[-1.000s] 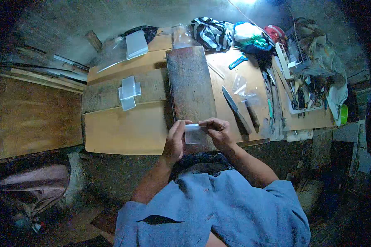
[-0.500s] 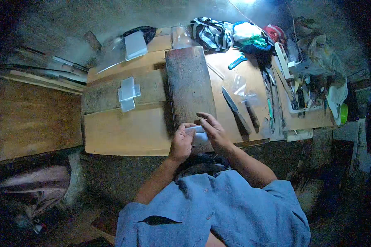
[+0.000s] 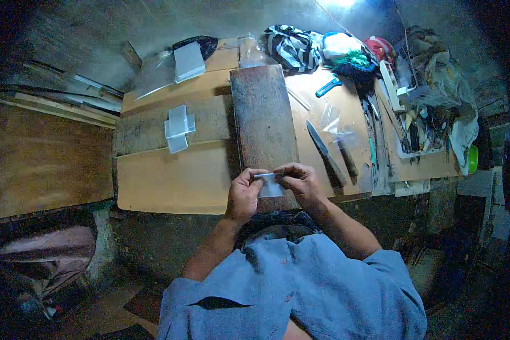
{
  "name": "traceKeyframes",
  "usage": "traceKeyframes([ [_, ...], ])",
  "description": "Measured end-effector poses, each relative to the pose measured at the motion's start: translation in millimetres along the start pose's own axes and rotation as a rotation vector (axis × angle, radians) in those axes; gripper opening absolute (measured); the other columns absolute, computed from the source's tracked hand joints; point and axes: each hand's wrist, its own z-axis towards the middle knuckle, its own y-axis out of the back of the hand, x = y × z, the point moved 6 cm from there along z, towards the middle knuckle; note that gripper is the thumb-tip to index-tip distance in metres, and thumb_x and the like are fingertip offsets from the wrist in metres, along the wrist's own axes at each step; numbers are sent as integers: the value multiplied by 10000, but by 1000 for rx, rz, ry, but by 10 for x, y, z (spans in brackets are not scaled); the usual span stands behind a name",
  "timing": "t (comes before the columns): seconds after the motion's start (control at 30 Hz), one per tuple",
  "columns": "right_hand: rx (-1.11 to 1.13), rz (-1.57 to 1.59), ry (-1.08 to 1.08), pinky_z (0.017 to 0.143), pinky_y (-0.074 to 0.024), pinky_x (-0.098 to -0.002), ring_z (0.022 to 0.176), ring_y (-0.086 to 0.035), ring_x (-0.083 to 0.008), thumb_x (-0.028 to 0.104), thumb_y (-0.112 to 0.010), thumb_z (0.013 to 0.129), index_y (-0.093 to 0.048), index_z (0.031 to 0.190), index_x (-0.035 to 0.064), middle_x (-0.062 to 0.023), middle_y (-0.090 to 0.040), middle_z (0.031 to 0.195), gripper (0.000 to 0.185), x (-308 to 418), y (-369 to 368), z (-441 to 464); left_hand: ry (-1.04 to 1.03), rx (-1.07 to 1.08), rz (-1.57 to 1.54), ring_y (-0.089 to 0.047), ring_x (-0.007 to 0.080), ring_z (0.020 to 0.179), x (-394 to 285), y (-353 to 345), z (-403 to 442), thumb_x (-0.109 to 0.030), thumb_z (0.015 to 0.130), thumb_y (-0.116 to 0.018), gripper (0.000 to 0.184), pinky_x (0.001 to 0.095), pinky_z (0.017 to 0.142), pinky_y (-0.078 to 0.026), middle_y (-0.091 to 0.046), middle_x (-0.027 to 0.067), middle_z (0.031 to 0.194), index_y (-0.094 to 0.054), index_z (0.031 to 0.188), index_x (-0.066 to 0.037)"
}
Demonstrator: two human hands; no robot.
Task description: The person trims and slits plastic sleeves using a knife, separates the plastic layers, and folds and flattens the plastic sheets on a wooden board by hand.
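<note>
A small translucent plastic piece (image 3: 272, 187) is held between both hands over the near end of the dark wooden board (image 3: 262, 113). My left hand (image 3: 245, 195) pinches its upper left edge, fingers closed. My right hand (image 3: 301, 184) grips the upper right edge between thumb and fingers. Left of the board, several clear plastic pieces (image 3: 179, 128) lie crossed over one another on a weathered plank (image 3: 136, 130). A knife (image 3: 324, 152) lies to the right of the board, its blade pointing away from me.
Beyond the board are a striped cloth bundle (image 3: 292, 50) and a blue cutter (image 3: 328, 86). A stack of clear sheets (image 3: 188, 61) lies at the back left. Clear scraps (image 3: 331, 119) lie near the knife. A tool tray (image 3: 419, 152) stands at the right, beside a green container (image 3: 472, 158).
My right hand came down from above the plastic piece, its fingers closing on the edge. My left hand moved slightly left, and the piece is now stretched between both hands.
</note>
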Motion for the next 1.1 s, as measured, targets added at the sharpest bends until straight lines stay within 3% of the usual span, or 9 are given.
traceKeyframes([
  [0.23, 0, -107, 81, 734, -504, -275, 801, -621, -145, -15, -609, 777, -645, 962, -19, -82, -668, 890, 188, 35, -37, 3, 25, -1, -51, -574, 102, 817, -28, 32, 34, -82, 918, -502, 136, 243, 760, -478, -615, 41, 915, -576, 1016, -22],
  [0.3, 19, -42, 81, 787, -497, -282, 832, -624, -159, -47, -593, 748, -638, 989, -25, -88, -666, 909, 247, -8, -37, 12, 121, 29, -213, -581, 102, 813, -18, -15, 18, -109, 929, -510, 146, 242, 756, -485, -617, 43, 900, -575, 1021, -15],
  [0.53, 196, 230, 142, 869, -474, -306, 927, -616, -188, -16, -655, 727, -622, 1040, -31, -104, -658, 986, 315, 88, -81, -55, 88, 31, -127, -589, 97, 791, -28, 14, 24, -96, 923, -531, 138, 244, 727, -498, -627, 46, 901, -574, 1019, -7],
  [0.6, 102, -56, 107, 840, -488, -298, 927, -618, -179, 41, -690, 751, -620, 1049, -30, -106, -656, 1000, 314, 75, -54, -16, 46, 27, -74, -589, 93, 791, -102, 0, 15, -85, 917, -539, 141, 241, 730, -496, -630, 50, 902, -576, 1025, -2],
  [0.7, 35, 16, -50, 784, -505, -279, 879, -626, -159, 45, -672, 788, -628, 1040, -28, -101, -663, 968, 266, 164, -86, -51, 21, 54, -43, -589, 96, 802, -93, 1, -1, -84, 913, -544, 149, 236, 745, -492, -630, 50, 906, -579, 1031, 1],
  [0.8, 51, -127, -40, 728, -515, -267, 828, -629, -142, 24, -638, 818, -641, 1015, -26, -94, -671, 928, 203, 82, -36, -15, -20, 63, -13, -590, 97, 808, -30, 12, 24, -84, 907, -553, 158, 235, 747, -490, -634, 56, 922, -581, 1035, 6],
  [0.93, 66, -40, -7, 707, -514, -265, 801, -629, -141, 12, -638, 812, -651, 991, -27, -92, -675, 901, 183, 51, -36, -4, 25, 21, 5, -588, 92, 785, -68, -12, 0, -83, 904, -557, 150, 239, 721, -491, -641, 59, 910, -591, 1017, 10],
  [1.03, 63, -141, 56, 695, -510, -259, 801, -628, -140, 3, -641, 803, -650, 992, -28, -91, -675, 905, 192, 67, -27, -7, 22, 10, 16, -584, 88, 770, -23, 9, 1, -78, 898, -566, 139, 246, 710, -490, -647, 57, 885, -600, 999, 12],
  [1.1, 85, -150, 71, 689, -507, -252, 794, -627, -138, 2, -644, 795, -650, 994, -25, -89, -676, 906, 200, 68, -26, 0, -29, -25, 154, -582, 83, 760, -26, 35, 3, -70, 895, -570, 131, 240, 705, -491, -650, 52, 862, -608, 991, 11],
])
